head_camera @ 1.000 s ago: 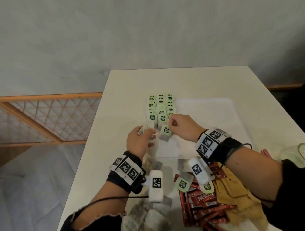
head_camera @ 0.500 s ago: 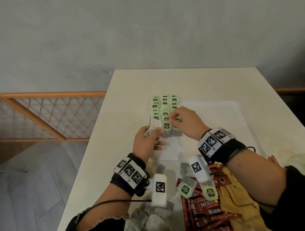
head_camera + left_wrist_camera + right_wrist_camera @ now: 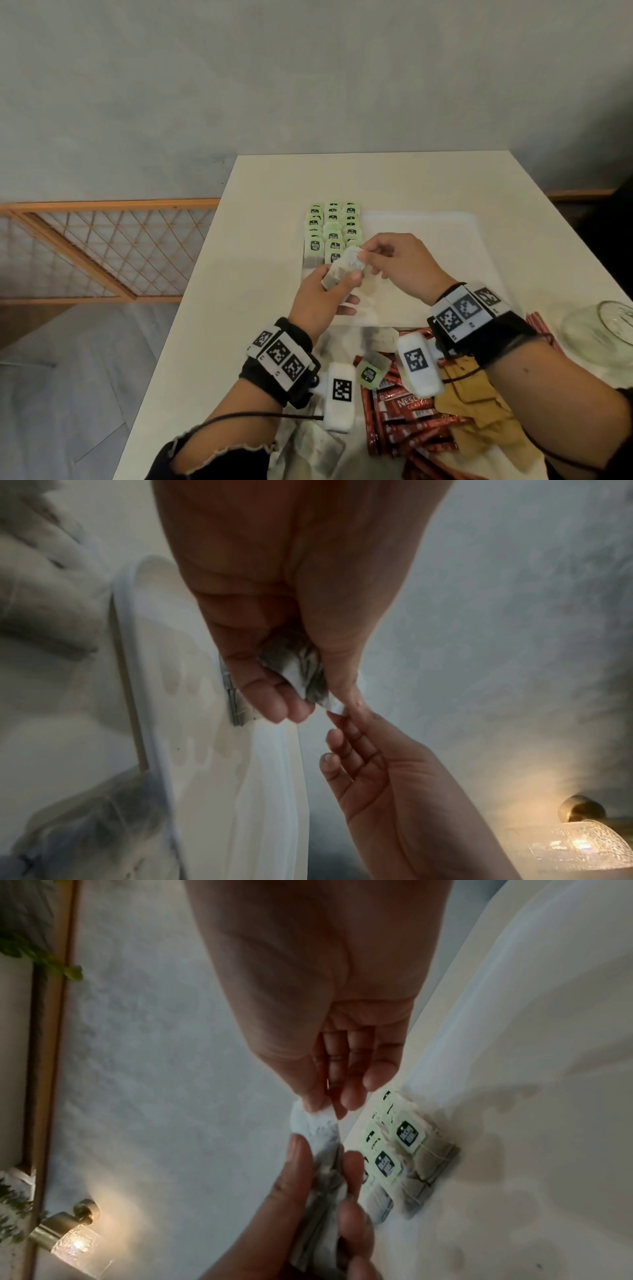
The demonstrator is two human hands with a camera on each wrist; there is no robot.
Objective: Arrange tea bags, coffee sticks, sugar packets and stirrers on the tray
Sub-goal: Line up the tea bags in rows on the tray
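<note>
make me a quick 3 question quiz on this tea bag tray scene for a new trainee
1. True or false: the left hand holds a small stack of tea bags.
2. Which part of the tray do the laid-out green-tagged tea bags fill? A) far left B) far right C) near right
3. Fill in: the red coffee sticks lie on the ______, off the tray, on its near side.

Key
1. True. The right hand pinches the top of the stack, as the right wrist view also shows.
2. A. They sit in three overlapping columns.
3. table, beside the brown packets.
</note>
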